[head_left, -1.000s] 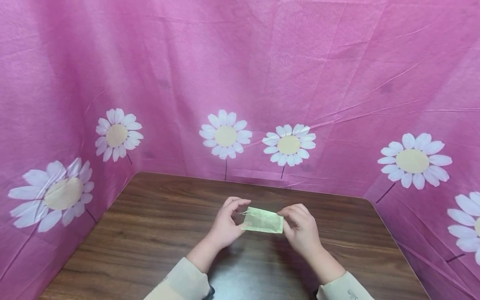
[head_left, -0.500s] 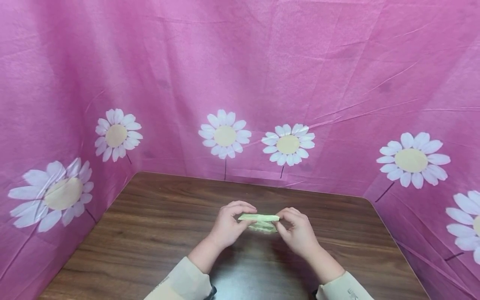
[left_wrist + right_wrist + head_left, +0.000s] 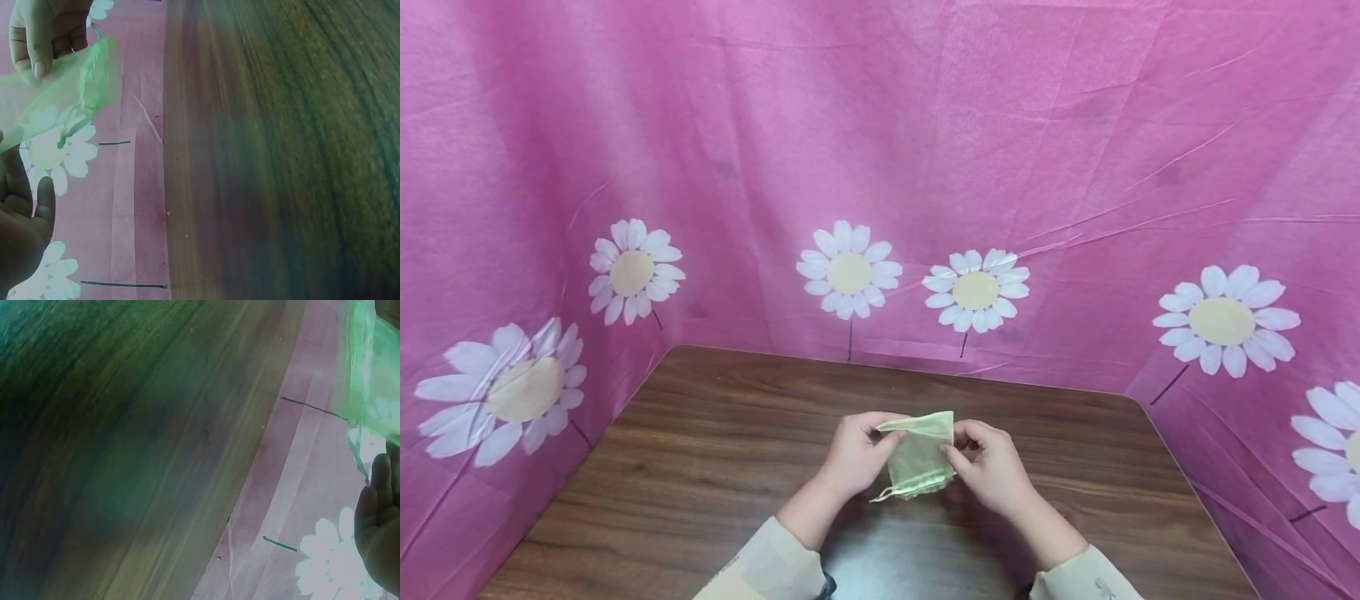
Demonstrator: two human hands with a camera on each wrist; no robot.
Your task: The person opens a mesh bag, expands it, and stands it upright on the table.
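A sheer light-green drawstring pouch [image 3: 921, 458] hangs between both hands above the table, its gathered end and cord lowest in the head view. The left hand [image 3: 855, 454] pinches its upper left corner between thumb and fingers. On the right side edge, the right hand [image 3: 991, 458] grips the pouch with thumb and fingers. In the left wrist view the pouch [image 3: 94, 81] spans from the right hand [image 3: 47, 34] to the left hand [image 3: 22, 231]. At the edge of the right wrist view are the pouch [image 3: 359, 369] and part of the right hand [image 3: 381, 531].
A brown wood-grain table [image 3: 715, 450] lies beneath the hands. Pink cloth [image 3: 880, 150] printed with white daisies surrounds its back and sides. Light sleeves [image 3: 767, 558] cover the forearms.
The pouch has turned over: it lay as a flat panel, then was seen nearly edge-on, and now hangs with its drawstring end downward. Both hands have shifted slightly while holding it.
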